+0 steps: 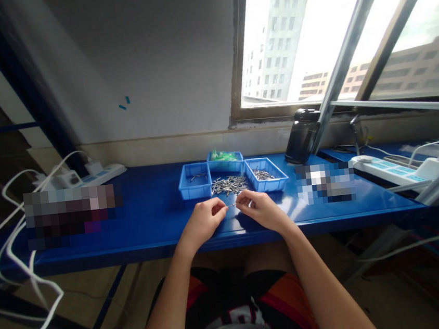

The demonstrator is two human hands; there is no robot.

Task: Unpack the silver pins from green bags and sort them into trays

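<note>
Both my hands rest over the blue table (150, 219), close together near its front edge. My left hand (204, 221) and my right hand (261, 208) pinch the two ends of a thin metal pin (231, 204) between them. Just beyond my fingers lies a loose pile of small metal pins (229, 185). Behind it stand three blue trays: the left tray (194, 181) holds a few pins, the right tray (265, 174) holds several more, and the back tray (225, 160) holds green parts.
A white power strip (91, 175) with cables lies at the back left, another power strip (392, 169) at the right. A black container (302, 136) stands by the window. A slanted metal bar (349, 51) crosses the right side. White cables (21, 258) hang off the left edge.
</note>
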